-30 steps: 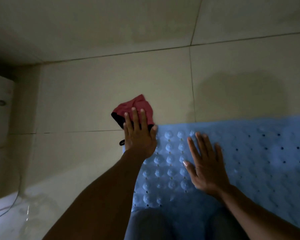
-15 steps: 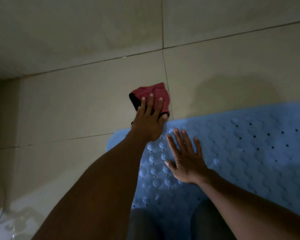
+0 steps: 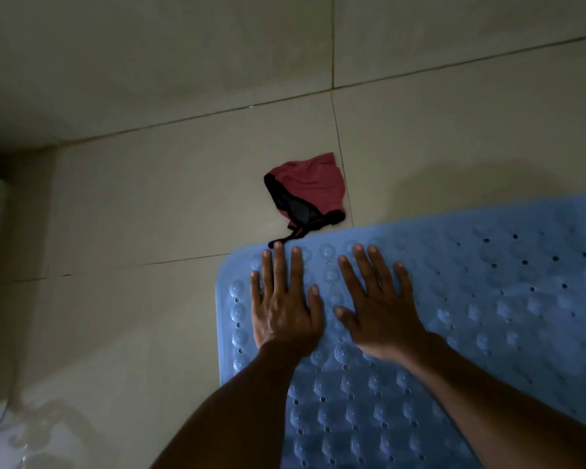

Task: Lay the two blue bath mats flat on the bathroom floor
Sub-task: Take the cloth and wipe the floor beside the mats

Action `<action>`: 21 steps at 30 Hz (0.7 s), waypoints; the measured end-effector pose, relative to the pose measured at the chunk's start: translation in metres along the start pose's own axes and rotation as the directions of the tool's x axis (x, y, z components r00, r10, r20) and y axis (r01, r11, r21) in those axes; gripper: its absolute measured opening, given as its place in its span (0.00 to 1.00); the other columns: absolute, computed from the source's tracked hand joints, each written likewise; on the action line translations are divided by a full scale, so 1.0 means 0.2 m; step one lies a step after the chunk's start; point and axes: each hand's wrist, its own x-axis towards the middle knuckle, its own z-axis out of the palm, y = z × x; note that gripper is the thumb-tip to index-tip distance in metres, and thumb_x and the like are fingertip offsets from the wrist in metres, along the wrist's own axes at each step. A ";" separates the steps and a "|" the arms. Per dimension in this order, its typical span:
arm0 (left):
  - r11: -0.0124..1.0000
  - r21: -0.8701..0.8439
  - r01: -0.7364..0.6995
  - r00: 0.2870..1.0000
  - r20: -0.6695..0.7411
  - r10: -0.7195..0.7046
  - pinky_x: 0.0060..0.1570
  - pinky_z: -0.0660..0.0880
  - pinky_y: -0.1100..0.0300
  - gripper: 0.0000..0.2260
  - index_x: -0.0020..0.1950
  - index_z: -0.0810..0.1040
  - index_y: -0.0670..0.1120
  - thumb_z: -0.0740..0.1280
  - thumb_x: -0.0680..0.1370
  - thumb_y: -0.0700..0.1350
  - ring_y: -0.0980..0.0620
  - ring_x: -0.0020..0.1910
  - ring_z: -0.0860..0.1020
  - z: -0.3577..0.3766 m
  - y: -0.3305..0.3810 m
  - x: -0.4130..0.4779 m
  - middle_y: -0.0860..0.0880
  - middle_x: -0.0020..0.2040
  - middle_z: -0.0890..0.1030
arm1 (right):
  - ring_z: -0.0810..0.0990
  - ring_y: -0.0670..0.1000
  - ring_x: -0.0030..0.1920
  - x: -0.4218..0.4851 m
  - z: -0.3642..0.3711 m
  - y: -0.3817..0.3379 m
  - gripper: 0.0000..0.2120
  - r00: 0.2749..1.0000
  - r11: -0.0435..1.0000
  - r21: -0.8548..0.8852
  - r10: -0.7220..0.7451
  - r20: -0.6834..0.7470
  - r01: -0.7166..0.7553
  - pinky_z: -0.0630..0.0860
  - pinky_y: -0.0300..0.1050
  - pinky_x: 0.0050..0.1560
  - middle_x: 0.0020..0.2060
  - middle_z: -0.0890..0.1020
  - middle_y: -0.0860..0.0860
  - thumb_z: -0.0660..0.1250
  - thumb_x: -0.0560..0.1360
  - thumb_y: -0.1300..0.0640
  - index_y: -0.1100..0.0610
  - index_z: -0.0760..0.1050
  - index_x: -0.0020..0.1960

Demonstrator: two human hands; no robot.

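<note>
my left hand (image 3: 281,309) and right hand (image 3: 379,309) press spread flat on the blue bath mat (image 3: 471,316); soft, floppy rubber, i'd lift it by a corner.

One blue bath mat (image 3: 454,316) is in view on the floor (image 3: 149,214). Two hands are in view, one left hand (image 3: 281,306) and one right hand (image 3: 376,309), each showing five straight fingers (image 3: 278,265). One red garment (image 3: 308,189) with black trim lies at the mat's far edge. The mat's suction cups (image 3: 342,352) and small holes (image 3: 515,236) are too many to count.
</note>
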 end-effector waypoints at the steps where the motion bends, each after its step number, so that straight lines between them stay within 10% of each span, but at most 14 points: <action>1: 1.000 -0.012 0.000 1.000 -0.004 0.000 0.80 0.46 0.42 0.32 0.84 0.45 0.49 0.50 0.82 0.57 0.46 0.82 0.39 0.00 0.00 0.00 0.45 0.84 0.42 | 0.32 0.53 0.80 0.01 -0.02 0.00 0.40 1.000 1.000 0.000 -0.013 0.023 0.013 0.35 0.62 0.74 0.80 0.32 0.50 0.44 0.76 0.33 0.48 0.39 0.82; 3: 1.000 -0.030 0.001 1.000 -0.011 -0.001 0.80 0.47 0.42 0.32 0.84 0.46 0.50 0.51 0.82 0.57 0.47 0.82 0.39 0.01 0.00 0.00 0.46 0.84 0.42 | 0.43 0.57 0.81 0.02 -0.09 0.00 0.41 1.000 0.998 0.056 -0.025 0.009 0.024 0.45 0.61 0.73 0.82 0.43 0.55 0.49 0.74 0.33 0.49 0.48 0.82; 5: 0.999 -0.039 -0.004 0.999 -0.042 0.002 0.80 0.46 0.43 0.31 0.84 0.46 0.51 0.51 0.83 0.58 0.48 0.82 0.39 0.02 0.00 0.01 0.46 0.84 0.42 | 0.69 0.62 0.70 0.10 -0.21 -0.05 0.30 0.941 0.992 0.121 0.019 -0.337 0.023 0.64 0.58 0.63 0.71 0.71 0.58 0.60 0.74 0.40 0.53 0.71 0.72; 7: 0.999 -0.049 -0.002 0.998 -0.061 -0.001 0.80 0.45 0.44 0.31 0.84 0.45 0.52 0.49 0.83 0.58 0.49 0.82 0.38 0.03 0.00 0.01 0.47 0.84 0.42 | 0.73 0.61 0.66 0.30 -0.32 -0.13 0.24 0.820 0.988 0.150 0.054 -0.570 0.039 0.68 0.55 0.58 0.66 0.76 0.57 0.62 0.76 0.46 0.55 0.74 0.68; 12: 0.998 -0.061 -0.012 0.994 -0.113 0.005 0.80 0.43 0.45 0.30 0.84 0.46 0.52 0.47 0.83 0.59 0.49 0.82 0.38 0.05 -0.01 0.01 0.48 0.84 0.41 | 0.45 0.56 0.82 0.67 -0.29 -0.23 0.28 0.979 0.987 -0.020 -0.163 -0.120 0.162 0.45 0.59 0.79 0.82 0.49 0.55 0.51 0.84 0.47 0.54 0.51 0.82; 21: 0.999 -0.031 -0.026 0.990 -0.139 0.022 0.80 0.43 0.44 0.26 0.83 0.45 0.60 0.45 0.84 0.59 0.48 0.82 0.41 0.06 0.00 0.01 0.52 0.84 0.43 | 0.58 0.55 0.80 0.53 -0.39 0.25 0.23 0.962 0.977 0.003 -0.207 -0.180 0.211 0.54 0.59 0.79 0.80 0.61 0.53 0.57 0.83 0.58 0.52 0.64 0.79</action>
